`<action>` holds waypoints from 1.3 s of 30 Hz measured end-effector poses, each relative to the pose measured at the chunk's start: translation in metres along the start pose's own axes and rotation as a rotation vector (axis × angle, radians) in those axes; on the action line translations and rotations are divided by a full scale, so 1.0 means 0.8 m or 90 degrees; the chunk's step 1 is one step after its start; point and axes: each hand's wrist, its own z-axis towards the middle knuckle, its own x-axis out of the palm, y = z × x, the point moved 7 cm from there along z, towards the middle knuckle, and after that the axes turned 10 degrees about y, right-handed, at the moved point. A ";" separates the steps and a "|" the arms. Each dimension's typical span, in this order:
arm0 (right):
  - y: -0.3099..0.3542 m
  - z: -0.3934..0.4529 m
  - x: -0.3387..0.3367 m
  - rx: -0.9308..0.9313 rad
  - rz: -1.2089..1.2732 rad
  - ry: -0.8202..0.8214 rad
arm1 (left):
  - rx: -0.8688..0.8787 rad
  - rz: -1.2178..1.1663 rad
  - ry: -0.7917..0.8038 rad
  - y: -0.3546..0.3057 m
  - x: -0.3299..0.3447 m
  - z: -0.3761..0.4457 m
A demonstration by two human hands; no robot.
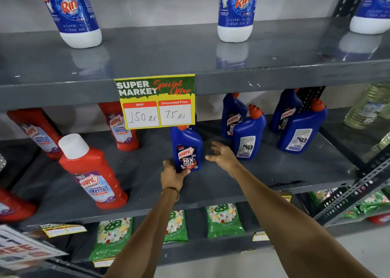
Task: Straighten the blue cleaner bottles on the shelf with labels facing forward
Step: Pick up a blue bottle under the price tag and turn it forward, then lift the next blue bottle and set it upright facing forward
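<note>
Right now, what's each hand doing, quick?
Left hand: closed on the base of the front blue bottle.
Right hand: open, fingers spread, holding nothing, just right of that bottle.

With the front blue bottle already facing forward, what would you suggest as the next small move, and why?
Probably reach the open right hand to the neighbouring blue bottle and turn it: its back label faces out, while the front bottle at the left hand already shows its Harpic label.
</note>
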 end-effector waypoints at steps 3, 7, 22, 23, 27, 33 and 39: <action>-0.017 -0.022 -0.017 0.019 0.010 -0.073 | -0.012 -0.035 -0.027 0.004 0.003 -0.019; -0.036 -0.057 -0.033 0.033 0.014 -0.138 | 0.036 -0.048 -0.011 0.005 0.026 -0.042; -0.063 -0.055 -0.176 0.065 0.028 -0.181 | 0.093 0.045 0.162 -0.101 0.161 0.005; -0.063 -0.046 -0.183 0.062 0.017 -0.156 | 0.082 0.047 0.180 -0.107 0.170 0.013; -0.056 -0.022 -0.196 0.025 -0.045 -0.051 | 0.069 0.073 0.239 -0.128 0.198 0.037; -0.048 -0.007 -0.198 -0.013 -0.067 0.030 | 0.064 0.040 0.225 -0.136 0.215 0.046; -0.046 0.001 -0.199 -0.037 -0.043 0.043 | 0.090 0.006 0.195 -0.139 0.209 0.043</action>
